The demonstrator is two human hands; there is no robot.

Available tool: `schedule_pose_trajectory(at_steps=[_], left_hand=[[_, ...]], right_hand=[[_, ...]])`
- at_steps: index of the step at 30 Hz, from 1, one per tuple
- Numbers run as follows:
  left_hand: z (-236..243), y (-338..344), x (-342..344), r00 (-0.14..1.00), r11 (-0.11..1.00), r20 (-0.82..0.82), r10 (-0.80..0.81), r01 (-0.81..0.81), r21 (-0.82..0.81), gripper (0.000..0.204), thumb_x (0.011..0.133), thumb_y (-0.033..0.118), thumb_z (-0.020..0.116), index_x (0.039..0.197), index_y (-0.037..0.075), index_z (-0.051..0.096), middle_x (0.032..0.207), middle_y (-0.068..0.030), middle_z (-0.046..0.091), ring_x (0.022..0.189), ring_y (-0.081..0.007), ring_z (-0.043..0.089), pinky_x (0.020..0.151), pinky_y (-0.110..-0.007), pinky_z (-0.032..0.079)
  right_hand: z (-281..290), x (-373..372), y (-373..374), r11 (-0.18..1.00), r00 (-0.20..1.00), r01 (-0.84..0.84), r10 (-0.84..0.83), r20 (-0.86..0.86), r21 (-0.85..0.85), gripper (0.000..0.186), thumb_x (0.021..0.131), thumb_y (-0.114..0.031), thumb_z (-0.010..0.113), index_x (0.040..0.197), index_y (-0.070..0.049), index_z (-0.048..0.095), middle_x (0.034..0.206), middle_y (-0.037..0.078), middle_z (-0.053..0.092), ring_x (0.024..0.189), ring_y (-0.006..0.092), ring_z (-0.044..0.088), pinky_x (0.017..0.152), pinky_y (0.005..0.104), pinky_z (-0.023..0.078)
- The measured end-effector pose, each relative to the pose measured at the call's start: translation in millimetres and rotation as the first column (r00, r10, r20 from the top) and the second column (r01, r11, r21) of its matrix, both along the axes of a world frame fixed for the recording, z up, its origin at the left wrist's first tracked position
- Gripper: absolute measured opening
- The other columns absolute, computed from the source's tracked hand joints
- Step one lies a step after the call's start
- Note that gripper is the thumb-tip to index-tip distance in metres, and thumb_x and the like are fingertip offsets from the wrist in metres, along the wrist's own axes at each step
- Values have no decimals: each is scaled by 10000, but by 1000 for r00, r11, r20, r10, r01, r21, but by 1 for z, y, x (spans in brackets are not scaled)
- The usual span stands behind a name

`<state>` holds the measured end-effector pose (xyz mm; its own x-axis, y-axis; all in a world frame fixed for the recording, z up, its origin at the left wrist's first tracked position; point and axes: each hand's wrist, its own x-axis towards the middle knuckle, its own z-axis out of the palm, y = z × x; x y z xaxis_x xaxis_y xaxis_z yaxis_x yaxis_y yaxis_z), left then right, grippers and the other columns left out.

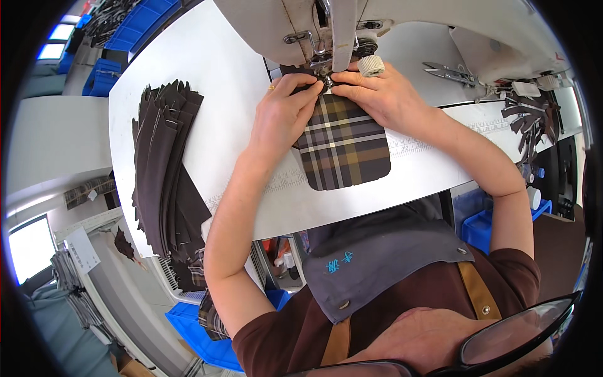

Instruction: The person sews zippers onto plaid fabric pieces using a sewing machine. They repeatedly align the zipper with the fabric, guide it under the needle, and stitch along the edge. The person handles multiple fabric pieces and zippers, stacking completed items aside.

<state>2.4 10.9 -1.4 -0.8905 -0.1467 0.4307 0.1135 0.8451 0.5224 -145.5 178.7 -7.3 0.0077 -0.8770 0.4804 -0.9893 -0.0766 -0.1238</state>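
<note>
A plaid fabric piece (345, 147) in brown, black and cream, with rounded lower corners, lies flat on the white table (245, 188). Its far edge goes under the presser foot (327, 81) of a white sewing machine (414, 12). Left of the foot, my left hand (282, 110) pinches thumb and fingers together at that edge and wears a ring. My right hand (386, 94) grips the edge from the right, its fingertips close to the foot. Dark fabric (294, 70) shows behind my left fingers. The fingertips hide part of the seam.
A pile of dark fabric strips (164, 157) lies on the table's left. Scissors (452, 73) rest behind my right arm, with dark scraps (531, 119) hanging at the far right. Blue bins (217, 349) stand below the table; a ruler strip (414, 146) crosses it.
</note>
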Motion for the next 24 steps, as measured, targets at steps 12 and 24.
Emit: schedule_pose_trajectory(at_steps=[12,24], left_hand=[[-1,3,-5,998,999,-43,54,-54,7,220,773,62,668,993,50,686,954,-57,621,865,-211,586,752,-303,472],[-4,7,-12,985,944,-174,19,-75,-321,156,741,67,688,897,63,677,862,-32,590,724,-205,597,607,-307,491]], right_hand=[[26,-8,3,963,203,64,-268,942,260,259,868,-146,575,1069,10,620,796,32,639,596,59,567,493,191,449],[27,-7,-22,985,-156,-27,-175,972,173,251,851,-254,647,755,-22,652,612,3,584,509,38,496,460,187,368]])
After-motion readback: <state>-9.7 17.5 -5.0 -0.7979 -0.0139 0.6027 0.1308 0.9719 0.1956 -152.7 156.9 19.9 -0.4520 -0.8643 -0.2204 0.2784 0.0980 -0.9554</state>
